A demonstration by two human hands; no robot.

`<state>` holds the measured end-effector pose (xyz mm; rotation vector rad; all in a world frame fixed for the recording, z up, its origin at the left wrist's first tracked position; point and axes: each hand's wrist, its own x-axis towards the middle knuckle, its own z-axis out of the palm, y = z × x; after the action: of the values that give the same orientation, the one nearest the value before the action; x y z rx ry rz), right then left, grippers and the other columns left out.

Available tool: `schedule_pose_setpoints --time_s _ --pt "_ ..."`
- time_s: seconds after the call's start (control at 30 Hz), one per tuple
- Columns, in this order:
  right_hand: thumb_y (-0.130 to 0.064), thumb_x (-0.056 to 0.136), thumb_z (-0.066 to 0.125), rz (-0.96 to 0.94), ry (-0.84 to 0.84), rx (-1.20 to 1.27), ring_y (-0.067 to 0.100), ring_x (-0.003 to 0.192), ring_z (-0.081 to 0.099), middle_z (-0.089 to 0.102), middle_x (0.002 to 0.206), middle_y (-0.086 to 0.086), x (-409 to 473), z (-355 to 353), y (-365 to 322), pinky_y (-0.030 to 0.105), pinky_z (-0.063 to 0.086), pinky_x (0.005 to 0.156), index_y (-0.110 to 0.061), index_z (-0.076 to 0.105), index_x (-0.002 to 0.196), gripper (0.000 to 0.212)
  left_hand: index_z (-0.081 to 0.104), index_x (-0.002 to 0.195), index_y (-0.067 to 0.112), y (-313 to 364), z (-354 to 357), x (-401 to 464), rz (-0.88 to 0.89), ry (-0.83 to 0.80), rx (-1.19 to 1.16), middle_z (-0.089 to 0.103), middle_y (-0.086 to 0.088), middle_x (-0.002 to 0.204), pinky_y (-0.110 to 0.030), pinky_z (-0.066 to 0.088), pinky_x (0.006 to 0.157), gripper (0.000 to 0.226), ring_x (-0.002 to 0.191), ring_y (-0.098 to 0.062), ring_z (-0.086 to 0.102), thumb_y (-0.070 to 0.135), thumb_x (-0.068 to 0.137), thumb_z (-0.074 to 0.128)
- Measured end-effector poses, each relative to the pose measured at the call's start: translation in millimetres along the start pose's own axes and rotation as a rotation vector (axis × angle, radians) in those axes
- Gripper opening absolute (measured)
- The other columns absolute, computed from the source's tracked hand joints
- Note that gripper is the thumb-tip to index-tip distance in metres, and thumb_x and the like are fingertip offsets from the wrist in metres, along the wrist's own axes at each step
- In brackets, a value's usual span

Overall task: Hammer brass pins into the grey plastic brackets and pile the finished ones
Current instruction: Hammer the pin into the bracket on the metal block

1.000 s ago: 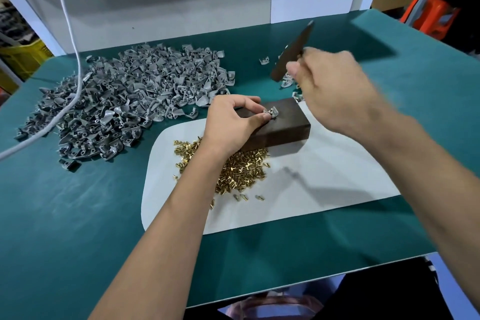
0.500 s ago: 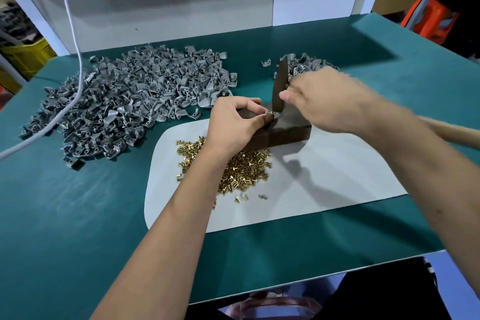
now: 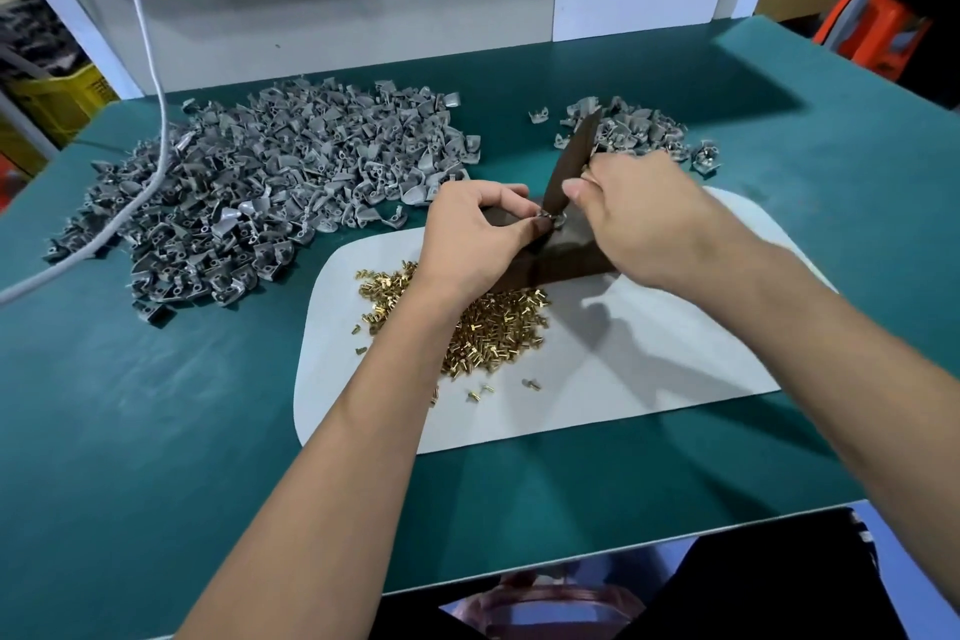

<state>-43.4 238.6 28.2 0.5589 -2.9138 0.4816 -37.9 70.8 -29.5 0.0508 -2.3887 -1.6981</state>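
Left hand pinching bracket, right hand beside

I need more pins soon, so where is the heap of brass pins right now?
In the head view the brass pins lie on the white mat, just in front of the dark block, partly under the left hand's wrist.
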Motion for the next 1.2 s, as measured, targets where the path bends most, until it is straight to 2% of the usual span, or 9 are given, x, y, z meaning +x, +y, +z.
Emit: schedule_pose_setpoints --time_s 0.1,0.23,0.3,0.4,0.53,0.67,0.77,0.9,1.2 --pt "-0.042 0.107 0.039 0.029 -0.101 -0.115 0.036 0.081 0.053 0.057 0.085 0.011 5.7 -11.8 3.0 0.038 0.040 0.068 -0.022 0.041 0.072 0.041 0.081 0.084 0.007 0.5 -0.4 -1.5 -0.003 0.005 0.003 0.073 -0.006 0.113 -0.035 0.055 0.100 0.007 0.102 -0.011 0.071 0.006 0.079 0.085" --pt "-0.044 0.106 0.039 0.039 0.206 0.025 0.038 0.074 0.050 0.058 0.083 0.012 5.2 -13.2 2.9 0.040 0.044 0.067 -0.020 0.054 0.090 0.032 0.081 0.085 0.010 1.1 0.1 0.3 -0.003 -0.002 0.018 0.074 -0.005 0.113 -0.035 0.054 0.102 0.007 0.104 -0.011 0.070 0.008 0.080 0.085" --pt "-0.040 0.107 0.039 0.035 0.026 0.019 0.038 0.081 0.054 0.065 0.093 0.017 3.3 0.5 -1.1 0.043 0.049 0.077 -0.020 0.051 0.086 0.031 0.081 0.085 0.007 -0.9 0.6 0.3 -0.005 -0.003 0.005 0.073 -0.007 0.114 -0.036 0.054 0.101 0.007 0.104 -0.012 0.071 0.006 0.080 0.085" --pt "-0.041 0.106 0.041 0.055 -0.104 -0.089 0.034 0.079 0.050 0.062 0.091 0.016 7.4 -8.7 2.8 0.038 0.041 0.070 -0.021 0.042 0.072 0.040 0.081 0.084 0.008 -1.6 0.0 -1.1 -0.002 0.002 0.001 0.073 -0.007 0.113 -0.034 0.055 0.100 0.007 0.102 -0.011 0.071 0.007 0.080 0.086" --pt "-0.043 0.104 0.040 0.007 0.165 -0.027 0.038 0.073 0.051 0.055 0.081 0.011 9.4 -18.1 4.3 0.038 0.042 0.066 -0.024 0.055 0.089 0.028 0.081 0.082 0.014 -0.1 -0.5 1.5 -0.006 -0.003 0.019 0.074 -0.001 0.113 -0.034 0.055 0.100 0.007 0.103 -0.009 0.070 0.011 0.079 0.086" --pt "-0.037 0.107 0.041 -0.008 -0.099 -0.059 0.035 0.083 0.053 0.062 0.091 0.011 7.0 2.2 -2.9 0.043 0.049 0.078 -0.022 0.045 0.080 0.031 0.079 0.080 0.017 -3.4 -2.0 -0.4 0.007 -0.008 0.007 0.074 -0.005 0.114 -0.034 0.055 0.099 0.010 0.101 -0.010 0.072 0.009 0.079 0.086" --pt "-0.045 0.104 0.046 0.028 -0.086 -0.073 0.034 0.084 0.053 0.054 0.079 0.004 10.3 -10.3 9.3 0.038 0.042 0.072 -0.021 0.042 0.068 0.043 0.080 0.079 0.020 -2.3 -1.8 -1.6 0.024 -0.009 0.026 0.074 -0.004 0.114 -0.031 0.053 0.101 0.010 0.104 -0.006 0.070 0.011 0.080 0.085" --pt "-0.043 0.100 0.056 0.093 -0.007 0.000 0.036 0.088 0.056 0.066 0.090 0.007 11.1 -21.9 40.4 0.035 0.041 0.070 -0.018 0.058 0.082 0.030 0.079 0.073 0.028 -0.5 -3.2 1.5 -0.008 -0.016 -0.001 0.072 -0.001 0.122 -0.037 0.047 0.109 0.020 0.111 -0.007 0.068 0.011 0.085 0.080" --pt "-0.020 0.084 0.078 0.204 -0.262 -0.042 0.027 0.079 0.059 0.070 0.084 0.003 -7.0 -5.0 76.0 0.029 0.038 0.067 -0.025 0.068 0.079 0.011 0.078 0.068 0.028 0.9 -5.4 -0.9 -0.049 -0.033 -0.122 0.071 0.000 0.126 -0.033 0.049 0.106 0.027 0.108 -0.003 0.067 0.009 0.086 0.079"
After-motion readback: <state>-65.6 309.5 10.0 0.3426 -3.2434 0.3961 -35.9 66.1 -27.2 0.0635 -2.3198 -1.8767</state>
